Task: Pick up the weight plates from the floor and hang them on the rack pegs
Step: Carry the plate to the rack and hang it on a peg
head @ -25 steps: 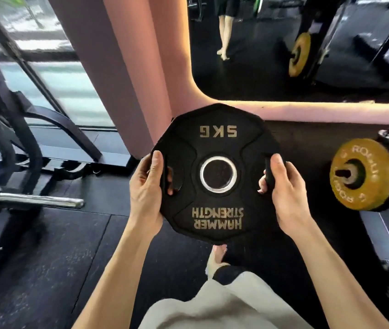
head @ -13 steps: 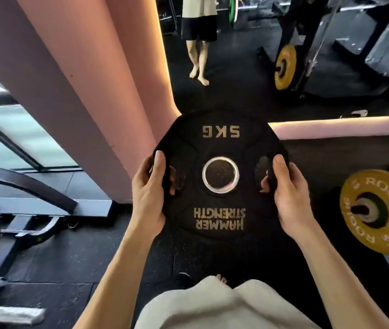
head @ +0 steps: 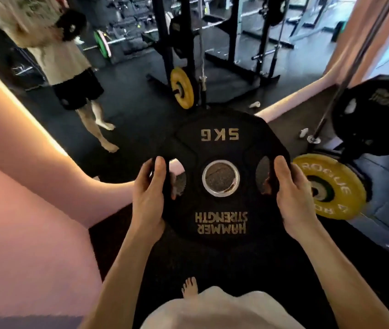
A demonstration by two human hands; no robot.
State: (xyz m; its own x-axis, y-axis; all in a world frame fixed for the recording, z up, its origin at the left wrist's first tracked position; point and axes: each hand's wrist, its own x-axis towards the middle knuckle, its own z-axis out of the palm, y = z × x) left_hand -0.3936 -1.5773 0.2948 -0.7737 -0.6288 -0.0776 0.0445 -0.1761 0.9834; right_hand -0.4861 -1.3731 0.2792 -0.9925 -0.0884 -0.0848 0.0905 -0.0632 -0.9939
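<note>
A pink wall [head: 22,210] is filling the left side, curving along the black rubber floor [head: 136,110]. A person in a pale shirt and black shorts [head: 77,91] is standing barefoot at upper left. A green-edged barbell [head: 103,45] is lying beyond, and small white scraps [head: 254,104] are lying on the floor.

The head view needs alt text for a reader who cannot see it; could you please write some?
Both hands, the left hand and right hand, hold a black 5 kg weight plate by its side grip slots above a dark gym floor. A yellow plate hangs on a peg to the right; a mirror beyond reflects racks.
</note>
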